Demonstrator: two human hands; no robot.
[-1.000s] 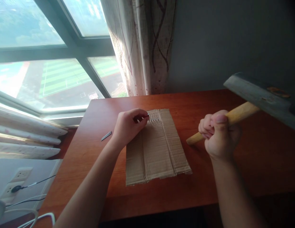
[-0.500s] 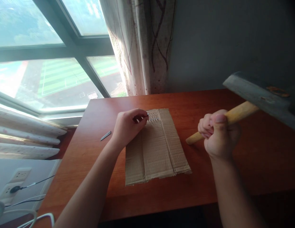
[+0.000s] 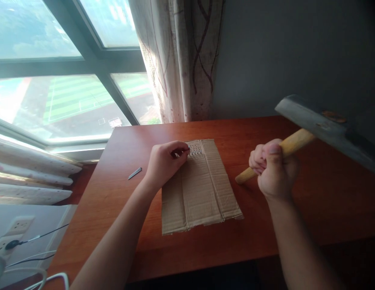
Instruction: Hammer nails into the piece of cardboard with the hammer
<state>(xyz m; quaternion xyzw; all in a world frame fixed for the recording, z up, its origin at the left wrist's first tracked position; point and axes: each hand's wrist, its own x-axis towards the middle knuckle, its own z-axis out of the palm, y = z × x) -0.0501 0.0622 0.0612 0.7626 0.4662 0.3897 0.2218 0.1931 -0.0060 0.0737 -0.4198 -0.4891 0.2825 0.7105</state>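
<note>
My left hand (image 3: 169,161) is closed in a pinch at the top of a cardboard sheet (image 3: 202,193). Between thumb and forefinger the dark end of a nail (image 3: 189,149) just shows; the fingers hide the rest. Rows of small dots and short nails (image 3: 195,152) mark the cardboard beside the fingertips. On the right, my right hand (image 3: 274,169) grips the wooden handle of a hammer (image 3: 299,141), raised and tilted above the table, its grey metal head up to the right. A few loose nails (image 3: 135,173) lie left of my left wrist.
The cardboard lies flat on a reddish-brown wooden table (image 3: 114,213). A window (image 3: 72,100) and a curtain (image 3: 175,60) stand behind on the left, a grey wall behind on the right. Power sockets (image 3: 19,225) and cables are at the lower left.
My right hand and the hammer have shifted slightly left, with the hammer head a bit lower. My left hand stays pinched at almost the same spot on the cardboard.
</note>
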